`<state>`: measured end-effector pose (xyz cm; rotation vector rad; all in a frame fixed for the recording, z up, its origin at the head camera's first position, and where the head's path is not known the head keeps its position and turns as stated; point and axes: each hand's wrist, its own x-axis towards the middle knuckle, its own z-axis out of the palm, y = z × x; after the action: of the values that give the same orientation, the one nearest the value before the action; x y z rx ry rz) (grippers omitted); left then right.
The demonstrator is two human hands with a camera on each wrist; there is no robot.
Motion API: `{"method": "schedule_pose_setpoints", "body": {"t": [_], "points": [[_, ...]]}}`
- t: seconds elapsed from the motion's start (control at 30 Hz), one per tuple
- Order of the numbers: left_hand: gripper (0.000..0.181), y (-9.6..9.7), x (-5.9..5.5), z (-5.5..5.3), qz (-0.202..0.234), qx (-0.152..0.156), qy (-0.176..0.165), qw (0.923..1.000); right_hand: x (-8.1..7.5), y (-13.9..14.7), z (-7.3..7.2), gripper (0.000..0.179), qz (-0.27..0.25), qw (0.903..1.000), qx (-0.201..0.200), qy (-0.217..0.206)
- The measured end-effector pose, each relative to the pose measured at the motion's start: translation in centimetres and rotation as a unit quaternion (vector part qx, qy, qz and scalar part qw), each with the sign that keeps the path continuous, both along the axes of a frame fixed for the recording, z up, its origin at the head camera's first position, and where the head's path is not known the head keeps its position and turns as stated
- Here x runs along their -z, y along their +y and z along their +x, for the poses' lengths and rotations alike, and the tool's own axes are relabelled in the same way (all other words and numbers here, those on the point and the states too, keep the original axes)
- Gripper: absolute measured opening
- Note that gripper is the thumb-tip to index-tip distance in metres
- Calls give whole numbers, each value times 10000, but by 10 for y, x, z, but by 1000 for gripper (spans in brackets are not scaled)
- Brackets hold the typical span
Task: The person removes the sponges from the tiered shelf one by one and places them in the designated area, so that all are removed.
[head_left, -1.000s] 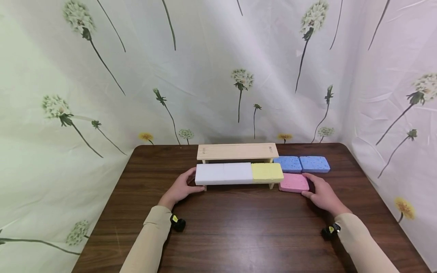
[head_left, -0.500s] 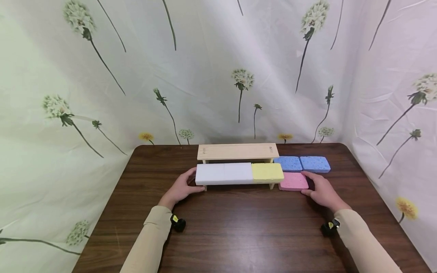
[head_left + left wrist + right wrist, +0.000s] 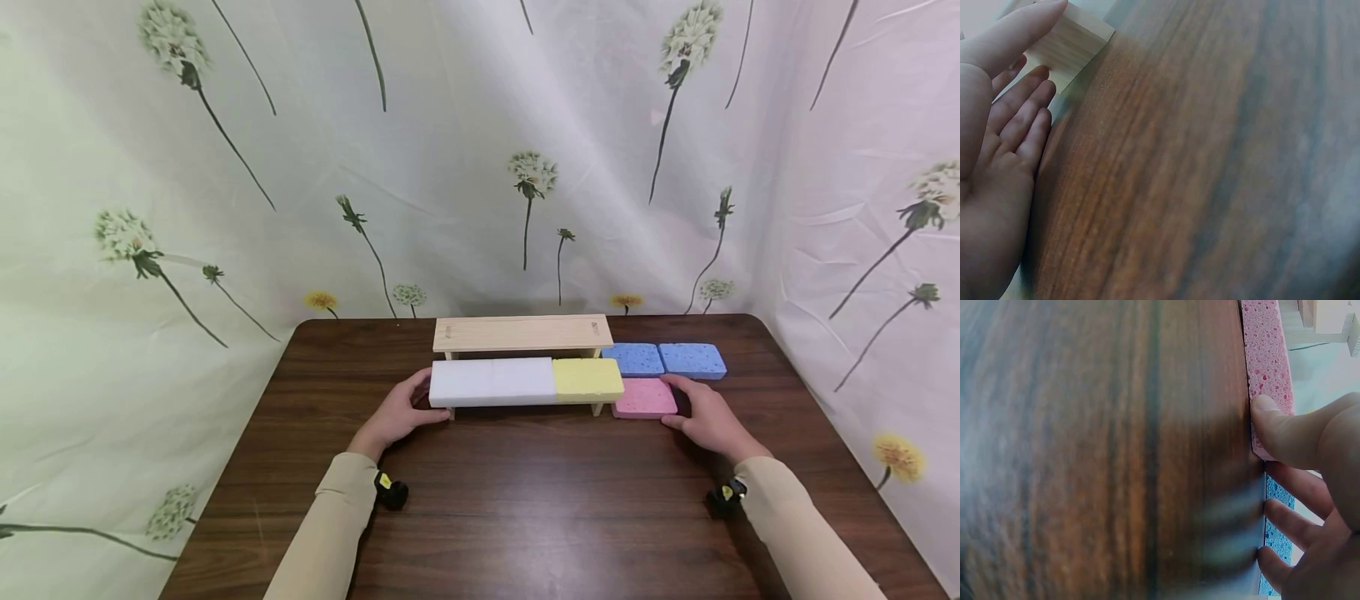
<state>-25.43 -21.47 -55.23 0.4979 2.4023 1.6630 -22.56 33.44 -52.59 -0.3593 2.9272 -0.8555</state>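
A low two-step wooden rack point(image 3: 525, 333) stands near the back of the table. On its front step lie two white sponges point(image 3: 491, 382) and a yellow sponge point(image 3: 588, 377), end to end. My left hand point(image 3: 397, 412) holds the rack's left end, thumb in front by the leg and fingers reaching behind. On the right, my right hand point(image 3: 705, 419) pinches a pink sponge point(image 3: 645, 398) by its right end. The pink sponge lies flat on the table, close beside the rack's front right leg. In the right wrist view, the thumb presses on the sponge's point(image 3: 1267, 356) near side.
Two blue sponges point(image 3: 692, 360) lie side by side behind the pink one, the left one partly hidden by the yellow sponge. The dark wooden table point(image 3: 540, 508) ends at a curtain point(image 3: 450, 167) with dandelion prints.
The pink sponge has slid slightly away from me, closer to the blue sponges, with my right hand on it. The left hand has stayed at the rack's end.
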Motion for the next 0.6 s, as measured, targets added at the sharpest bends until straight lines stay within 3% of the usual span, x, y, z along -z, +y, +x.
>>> {"method": "schedule_pose_setpoints", "body": {"t": [0.6], "points": [[83, 1, 0, -1, -32, -20, 7, 10000, -1, 1, 0, 72, -11, 10000, -37, 26]]}}
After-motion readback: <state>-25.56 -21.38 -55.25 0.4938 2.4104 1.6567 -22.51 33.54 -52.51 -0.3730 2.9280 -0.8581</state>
